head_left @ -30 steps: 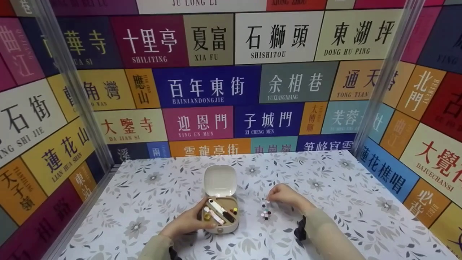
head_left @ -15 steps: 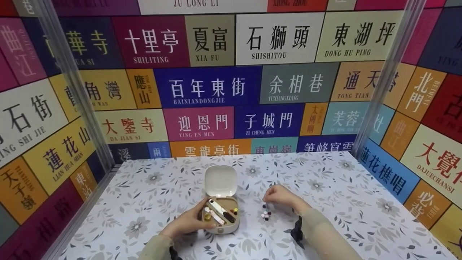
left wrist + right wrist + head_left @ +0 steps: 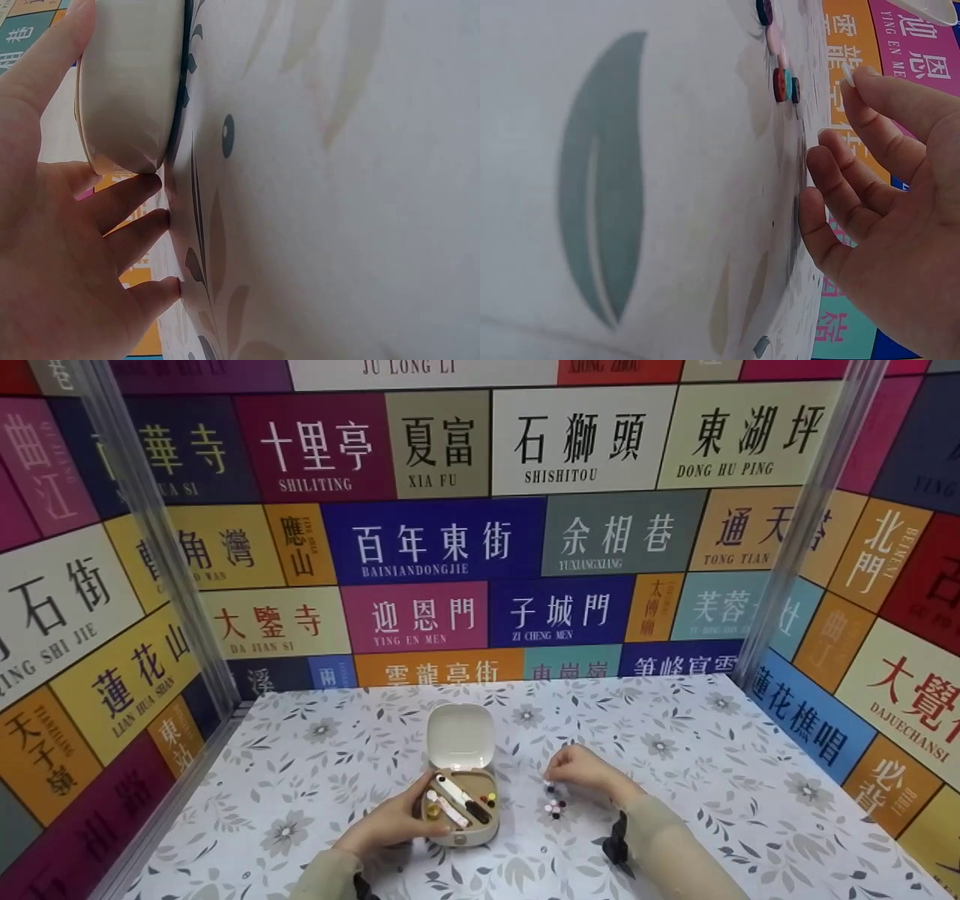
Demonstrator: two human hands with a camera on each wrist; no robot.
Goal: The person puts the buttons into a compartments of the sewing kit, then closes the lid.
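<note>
A cream box (image 3: 480,832) with its lid (image 3: 461,735) raised stands on the table. My left hand (image 3: 391,819) holds its left side, thumb at the front and fingers reaching behind. In the left wrist view, the thumb and index finger touch the box wall (image 3: 127,90). Inside lie a white strip with a dark end (image 3: 450,788), a pinkish-white strip (image 3: 452,813), a gold round piece and small coloured pieces (image 3: 491,797). Small coloured buttons (image 3: 556,808) lie right of the box. Above them my right hand (image 3: 583,769) pinches a small white button (image 3: 847,73) between thumb and index finger.
A white tablecloth (image 3: 300,765) with grey flowers and leaves covers the table. Walls of coloured sign panels (image 3: 435,540) stand behind and at both sides, with clear upright posts at the corners. In the right wrist view, more buttons (image 3: 781,84) lie close to my fingers.
My right hand has moved slightly left and towards me over the buttons. The left hand and the box stay in place.
</note>
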